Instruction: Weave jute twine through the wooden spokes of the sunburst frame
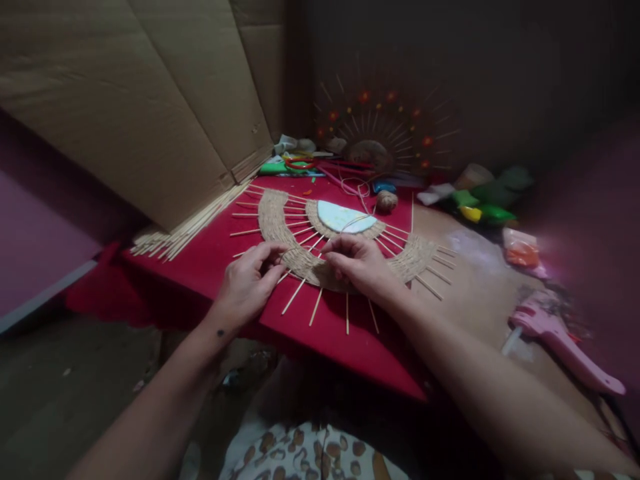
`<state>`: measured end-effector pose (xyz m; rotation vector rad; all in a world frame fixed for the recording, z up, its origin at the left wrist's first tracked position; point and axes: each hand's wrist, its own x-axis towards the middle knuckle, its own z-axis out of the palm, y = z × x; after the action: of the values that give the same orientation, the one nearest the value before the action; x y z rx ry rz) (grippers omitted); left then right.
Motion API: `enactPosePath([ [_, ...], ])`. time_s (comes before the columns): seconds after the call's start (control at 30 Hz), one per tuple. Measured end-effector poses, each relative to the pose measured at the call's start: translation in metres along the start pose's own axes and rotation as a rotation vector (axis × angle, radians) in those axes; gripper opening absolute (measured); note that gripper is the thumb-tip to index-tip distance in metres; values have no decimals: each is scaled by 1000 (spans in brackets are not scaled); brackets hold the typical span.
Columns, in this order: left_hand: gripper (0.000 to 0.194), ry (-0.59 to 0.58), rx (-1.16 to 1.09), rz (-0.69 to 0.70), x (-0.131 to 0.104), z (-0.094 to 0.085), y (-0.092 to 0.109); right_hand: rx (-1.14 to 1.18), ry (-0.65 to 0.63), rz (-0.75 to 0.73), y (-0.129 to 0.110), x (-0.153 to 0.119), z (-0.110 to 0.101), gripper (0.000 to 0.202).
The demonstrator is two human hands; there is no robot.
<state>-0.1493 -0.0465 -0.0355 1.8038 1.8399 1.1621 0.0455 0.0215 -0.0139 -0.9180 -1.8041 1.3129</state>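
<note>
A half-round fan of thin wooden sticks, woven through with a wide band of tan twine, lies on the red cloth. At its centre is a pale blue half-disc, edged with more twine. My left hand is closed in a pinch on a thin strand of twine at the left part of the band. Closed over the band's middle, my right hand has thumb and fingers together on the twine, partly hidden by the hand itself. A ball of twine sits behind the half-disc.
Loose sticks lie along the left edge under tall cardboard. Scissors and clutter lie behind. A flower-decorated stick fan leans at the back. Small packets and a pink glue gun are on the right.
</note>
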Motion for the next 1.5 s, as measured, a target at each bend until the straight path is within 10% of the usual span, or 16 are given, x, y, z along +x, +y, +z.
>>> enactPosePath([
  [0.57, 40, -53, 29, -78, 1, -3, -15, -953, -256, -564, -10, -17, 12, 32],
  [0.73, 40, -69, 45, -97, 4, -4, -17, -1112, -226, -512, -19, -20, 19, 42],
  [1.2, 33, -132, -20, -53, 0, 8, 17, -1150, -232, -373, -21, -17, 0, 30],
  [1.5, 33, -102, -2, -31, -7, 7, 23, -780, -367, -327, -15, -7, -30, 41],
])
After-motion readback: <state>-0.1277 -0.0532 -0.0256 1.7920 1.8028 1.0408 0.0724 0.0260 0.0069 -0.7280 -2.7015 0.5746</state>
